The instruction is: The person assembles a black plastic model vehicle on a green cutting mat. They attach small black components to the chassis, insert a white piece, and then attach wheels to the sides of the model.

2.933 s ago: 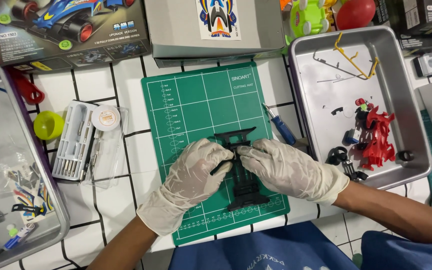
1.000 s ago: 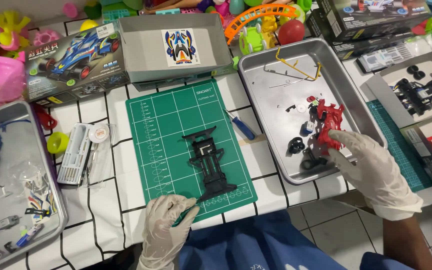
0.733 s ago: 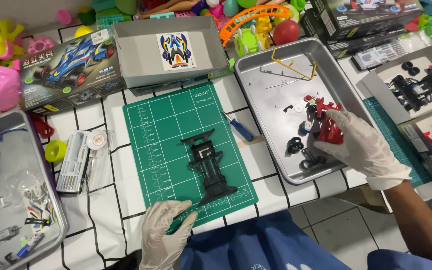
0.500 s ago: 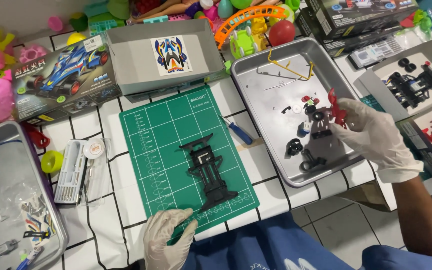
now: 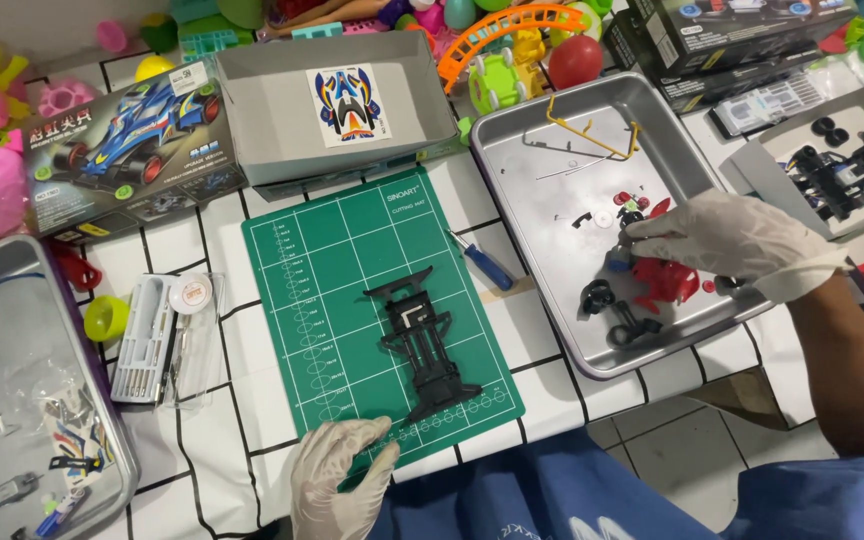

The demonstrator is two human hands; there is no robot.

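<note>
**Gloved hands split between metal tray and cutting mat**

The right hand (image 5: 727, 240), in a white glove, is seen reaching into the rectangular silver metal tray (image 5: 552, 300) on the right of the white tiled worktop (image 5: 212, 470). Its fingers (image 5: 652, 232) are extended and loosely curved, the tips set down among the small red plastic parts (image 5: 664, 282) and just beside a small blue piece (image 5: 618, 264). Whether anything is actually pinched in this grip cannot be told, since the fingertips are bunched over the parts. Black ring-shaped pieces (image 5: 600, 296) are seen lying just in front of the hand, inside the same tray, and a yellow plastic sprue (image 5: 592, 135) lies at the tray's far end.

The left hand (image 5: 337, 480), also gloved in white, is laid at the near edge of the green gridded cutting mat (image 5: 332, 260). Its grip is relaxed and half curled, with nothing held; the fingertips rest on the mat's border.

The black plastic model car chassis (image 5: 420, 345) is left lying flat in the middle of the mat, apart from both hands. A blue-handled screwdriver (image 5: 484, 262) is seen between the mat and the tray.
</note>
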